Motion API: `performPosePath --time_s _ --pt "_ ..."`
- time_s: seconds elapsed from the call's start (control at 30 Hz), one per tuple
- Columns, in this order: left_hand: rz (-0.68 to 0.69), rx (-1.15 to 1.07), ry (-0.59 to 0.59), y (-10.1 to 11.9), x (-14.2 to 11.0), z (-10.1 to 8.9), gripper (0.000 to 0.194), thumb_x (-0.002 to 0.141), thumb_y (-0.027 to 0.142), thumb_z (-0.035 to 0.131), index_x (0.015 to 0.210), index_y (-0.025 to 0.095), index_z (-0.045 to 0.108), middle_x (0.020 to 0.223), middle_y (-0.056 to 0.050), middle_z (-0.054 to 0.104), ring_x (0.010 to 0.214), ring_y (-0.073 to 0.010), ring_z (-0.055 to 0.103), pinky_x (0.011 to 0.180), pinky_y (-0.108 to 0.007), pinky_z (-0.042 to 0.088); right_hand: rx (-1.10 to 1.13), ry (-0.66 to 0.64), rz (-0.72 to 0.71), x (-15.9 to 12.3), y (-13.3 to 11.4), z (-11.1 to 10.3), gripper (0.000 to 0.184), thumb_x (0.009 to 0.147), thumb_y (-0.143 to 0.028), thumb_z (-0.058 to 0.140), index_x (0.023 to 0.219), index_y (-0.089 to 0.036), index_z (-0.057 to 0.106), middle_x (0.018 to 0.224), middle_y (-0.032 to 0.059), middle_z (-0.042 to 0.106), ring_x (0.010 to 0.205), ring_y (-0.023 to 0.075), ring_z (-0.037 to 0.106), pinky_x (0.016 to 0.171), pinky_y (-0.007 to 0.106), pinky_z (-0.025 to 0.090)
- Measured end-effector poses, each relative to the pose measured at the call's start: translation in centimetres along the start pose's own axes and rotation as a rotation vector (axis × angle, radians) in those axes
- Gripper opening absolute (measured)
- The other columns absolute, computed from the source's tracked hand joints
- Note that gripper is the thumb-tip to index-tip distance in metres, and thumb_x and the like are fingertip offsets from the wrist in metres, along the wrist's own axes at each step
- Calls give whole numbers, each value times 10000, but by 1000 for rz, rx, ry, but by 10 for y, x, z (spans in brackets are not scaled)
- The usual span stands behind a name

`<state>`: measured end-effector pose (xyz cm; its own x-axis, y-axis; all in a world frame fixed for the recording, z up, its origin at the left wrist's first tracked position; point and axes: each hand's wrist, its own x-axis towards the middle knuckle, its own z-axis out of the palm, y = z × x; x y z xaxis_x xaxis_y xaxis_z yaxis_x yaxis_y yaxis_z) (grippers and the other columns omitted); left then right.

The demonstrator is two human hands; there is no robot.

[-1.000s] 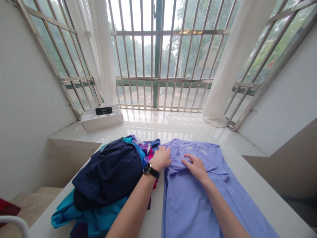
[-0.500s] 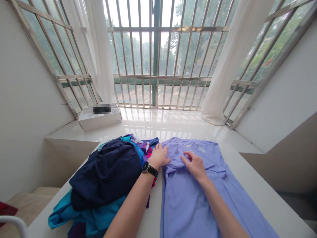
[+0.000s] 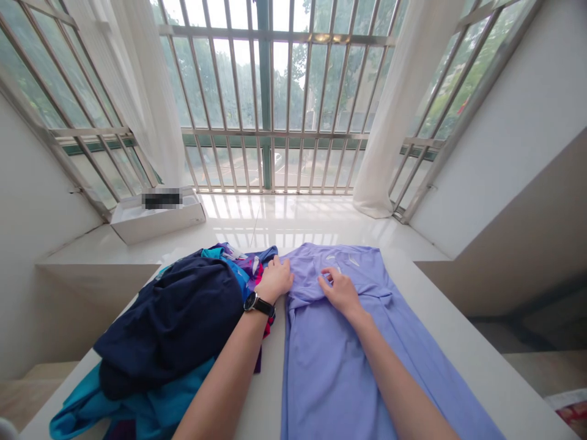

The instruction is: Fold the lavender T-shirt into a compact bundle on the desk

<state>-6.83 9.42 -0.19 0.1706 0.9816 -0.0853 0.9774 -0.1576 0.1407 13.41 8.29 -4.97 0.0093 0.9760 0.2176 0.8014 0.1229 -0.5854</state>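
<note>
A lavender shirt point(image 3: 330, 354) lies spread flat on the white table point(image 3: 463, 342), its collar end toward the window. My left hand point(image 3: 275, 280), with a black watch on the wrist, rests on the shirt's left edge near the shoulder, fingers curled over the cloth. My right hand point(image 3: 339, 290) lies on the upper chest of the shirt, fingers bent and pinching a fold of the fabric. To the left sits a heap of clothes point(image 3: 169, 330): a navy garment on top, teal and patterned pieces under it.
A white box point(image 3: 156, 219) with a dark object on it stands on the glossy window ledge at the back left. Barred windows and white curtains point(image 3: 389, 122) lie beyond. The floor drops away right of the table.
The view has swung to the right and a little down. Both hands stay on the upper part of the lavender shirt, with the right fingers curled tighter on the fold.
</note>
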Motion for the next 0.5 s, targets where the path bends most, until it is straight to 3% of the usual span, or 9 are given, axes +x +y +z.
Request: performPosePath --time_s 0.13,0.33,0.5 --pt "-7 -2 21 1 -2 -6 390 958 266 454 1315 116 501 1370 -241 480 1176 -335 568 944 -412 476 -5 -29 -5 1 2 0 268 852 -343 611 1081 -209 655 876 46 699 833 208 665 735 275 443" --pt "71 -2 71 5 -3 -11 360 922 312 524 1246 162 568 1284 -178 580 1204 -336 540 938 -412 485 -48 -34 -3 1 2 1 227 867 -400 600 988 -226 682 770 20 671 721 190 634 678 270 425" --pt "240 -69 -29 12 -3 -14 273 890 348 561 1092 193 659 1105 -106 698 1054 -280 640 859 -343 512 -28 -73 -16 3 6 1 272 923 -425 517 903 -227 702 860 50 701 830 203 650 759 280 441"
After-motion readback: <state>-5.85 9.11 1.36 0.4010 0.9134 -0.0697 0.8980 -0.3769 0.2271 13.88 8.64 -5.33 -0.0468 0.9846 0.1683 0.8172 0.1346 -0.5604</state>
